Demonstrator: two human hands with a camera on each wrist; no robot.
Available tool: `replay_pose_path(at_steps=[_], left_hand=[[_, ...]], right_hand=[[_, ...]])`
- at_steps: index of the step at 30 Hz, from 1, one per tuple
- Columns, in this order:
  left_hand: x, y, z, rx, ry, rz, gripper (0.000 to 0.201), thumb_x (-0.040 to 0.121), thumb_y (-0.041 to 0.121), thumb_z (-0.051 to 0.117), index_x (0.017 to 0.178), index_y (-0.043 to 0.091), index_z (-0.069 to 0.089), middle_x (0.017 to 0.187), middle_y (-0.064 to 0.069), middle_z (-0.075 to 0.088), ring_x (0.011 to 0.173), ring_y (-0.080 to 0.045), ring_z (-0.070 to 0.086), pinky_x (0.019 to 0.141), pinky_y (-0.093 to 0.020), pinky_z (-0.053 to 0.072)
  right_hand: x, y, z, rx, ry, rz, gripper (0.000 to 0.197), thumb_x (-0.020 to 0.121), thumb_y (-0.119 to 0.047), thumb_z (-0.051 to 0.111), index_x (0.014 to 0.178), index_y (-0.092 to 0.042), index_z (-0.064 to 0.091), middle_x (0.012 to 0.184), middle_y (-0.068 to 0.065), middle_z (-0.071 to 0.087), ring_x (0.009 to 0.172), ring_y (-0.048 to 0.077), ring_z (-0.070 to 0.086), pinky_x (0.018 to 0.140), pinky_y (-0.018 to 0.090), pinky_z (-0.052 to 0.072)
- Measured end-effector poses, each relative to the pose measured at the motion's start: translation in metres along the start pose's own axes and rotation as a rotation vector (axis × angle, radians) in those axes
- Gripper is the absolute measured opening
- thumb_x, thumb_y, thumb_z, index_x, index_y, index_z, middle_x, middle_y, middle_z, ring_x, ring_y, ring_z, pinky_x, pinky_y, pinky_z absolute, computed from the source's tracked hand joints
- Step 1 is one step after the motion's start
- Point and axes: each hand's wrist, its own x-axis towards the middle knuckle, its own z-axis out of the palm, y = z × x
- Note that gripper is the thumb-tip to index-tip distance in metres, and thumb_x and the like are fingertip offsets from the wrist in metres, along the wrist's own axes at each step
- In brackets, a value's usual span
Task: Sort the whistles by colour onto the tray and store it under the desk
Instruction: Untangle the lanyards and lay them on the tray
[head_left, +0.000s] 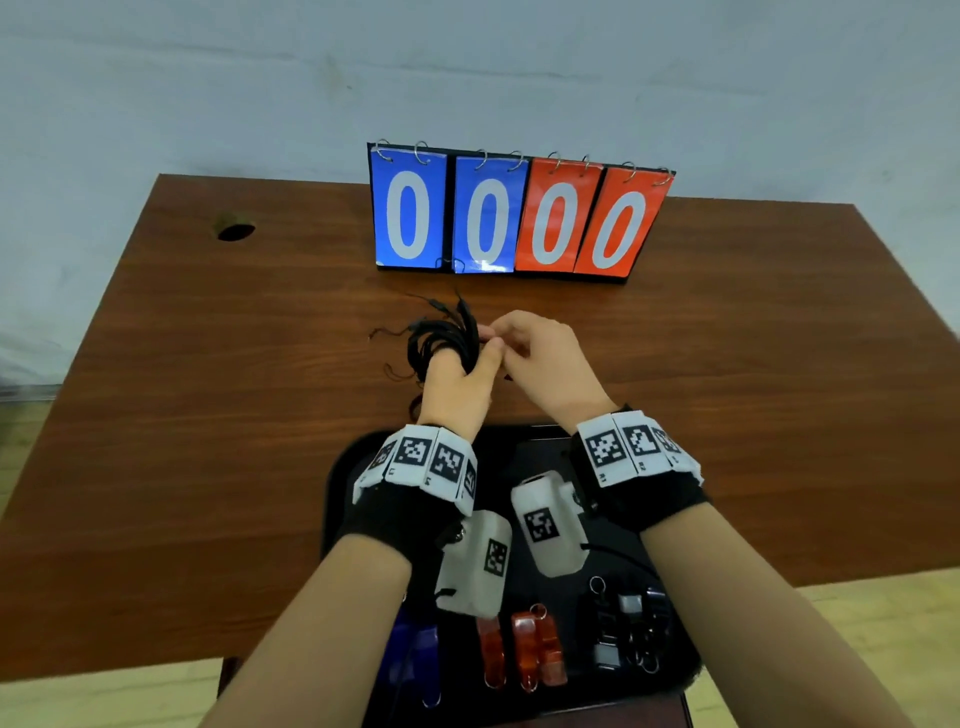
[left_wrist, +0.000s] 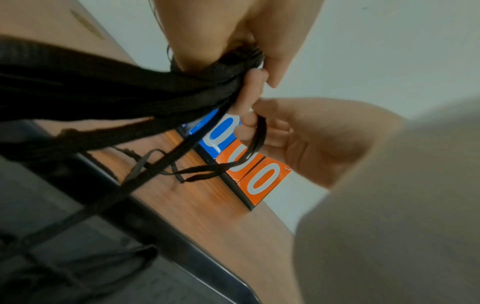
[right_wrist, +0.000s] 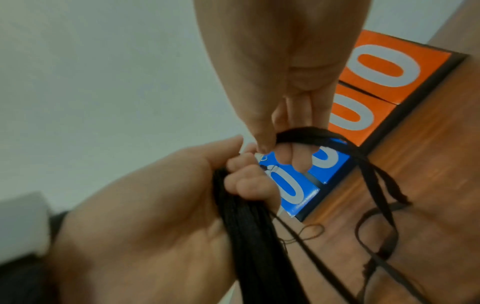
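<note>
Black tray (head_left: 343, 483) at the desk's (head_left: 208, 415) near edge holds whistles in colour groups: blue whistles (head_left: 415, 649) left, red whistles (head_left: 524, 649) middle, black whistles (head_left: 623, 634) right. Left hand (head_left: 457, 384) fist clamped round a bundle of black cords (head_left: 441, 338); right hand (head_left: 545, 364) pinches one cord strand.

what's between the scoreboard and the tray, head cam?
In the head view, both hands: the left hand grips a bundle of black cords, the right hand pinches one. Bare desk lies around them, between scoreboard and tray.
</note>
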Motion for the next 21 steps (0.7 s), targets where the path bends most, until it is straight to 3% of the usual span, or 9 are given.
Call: replay_pose_path(at_steps=[1,3,5,8,11,15,19,21], left_hand=[[-0.001,0.001,0.001,-0.014,0.019,-0.021,0.012,0.095,0.016,0.046,0.093,0.010,0.057,0.053,0.002,0.038,0.039,-0.004,0.042,0.048,-0.019,0.038],[-0.002,0.000,0.003,-0.025,0.061,-0.064,0.024,0.096,0.019,0.046,0.073,0.014,0.053,0.049,0.001,0.037,0.027,-0.002,0.036,0.037,-0.013,0.033],[-0.002,-0.001,0.005,-0.026,0.070,-0.096,0.034,0.096,0.022,0.047,0.062,0.017,0.047,0.039,0.004,0.038,0.025,-0.002,0.034,0.036,-0.014,0.031],[-0.003,-0.003,0.010,-0.026,0.052,-0.120,0.041,0.095,0.026,0.048,0.056,0.012,0.045,0.029,0.006,0.040,0.027,-0.002,0.035,0.039,-0.017,0.032],[-0.002,-0.004,0.011,-0.066,0.112,-0.131,0.038,0.093,0.025,0.052,0.058,0.011,0.048,0.046,0.000,0.046,0.032,-0.003,0.042,0.038,-0.015,0.034],[0.000,-0.004,0.006,0.006,0.197,-0.109,0.045,0.093,0.027,0.051,0.052,0.012,0.043,0.050,-0.002,0.045,0.036,-0.005,0.046,0.041,-0.011,0.037],[-0.004,0.008,0.006,0.031,0.235,-0.087,0.047,0.096,0.032,0.043,0.054,0.011,0.042,0.053,-0.002,0.044,0.046,-0.009,0.044,0.044,-0.009,0.037],[-0.008,0.016,0.006,-0.004,0.258,-0.115,0.042,0.097,0.034,0.039,0.066,0.008,0.049,0.063,0.002,0.049,0.059,-0.009,0.047,0.050,-0.010,0.037]], right_hand=[[-0.002,0.002,-0.001,0.079,0.030,0.033,0.010,0.090,-0.010,0.054,0.096,-0.012,0.061,0.097,0.005,0.070,0.085,0.010,0.063,0.081,0.021,0.052],[-0.006,0.004,-0.005,0.202,0.094,0.072,0.002,0.090,-0.013,0.056,0.092,-0.012,0.056,0.078,-0.002,0.067,0.062,-0.002,0.059,0.063,0.002,0.045],[-0.008,0.006,-0.007,0.280,0.099,0.073,0.005,0.090,-0.014,0.056,0.087,-0.010,0.055,0.064,-0.003,0.063,0.048,-0.005,0.056,0.055,-0.001,0.041],[-0.010,0.008,-0.006,0.288,0.049,0.055,0.010,0.090,-0.012,0.055,0.080,-0.013,0.056,0.059,-0.002,0.061,0.044,0.001,0.057,0.055,0.004,0.047],[-0.014,0.010,-0.004,0.288,-0.023,-0.009,0.009,0.091,-0.007,0.053,0.090,-0.011,0.061,0.067,0.000,0.063,0.051,0.012,0.058,0.063,0.012,0.050],[-0.022,0.017,-0.005,0.325,-0.167,-0.084,0.030,0.089,0.003,0.048,0.102,-0.024,0.054,0.076,0.002,0.065,0.055,0.014,0.059,0.075,0.023,0.052],[-0.023,0.020,-0.009,0.430,-0.186,-0.004,0.019,0.091,-0.007,0.053,0.088,-0.026,0.051,0.059,-0.006,0.063,0.045,0.011,0.054,0.071,0.040,0.050],[-0.022,0.021,-0.014,0.418,-0.226,0.001,0.017,0.093,-0.013,0.053,0.084,-0.026,0.058,0.045,-0.009,0.056,0.040,0.005,0.047,0.069,0.041,0.050]])
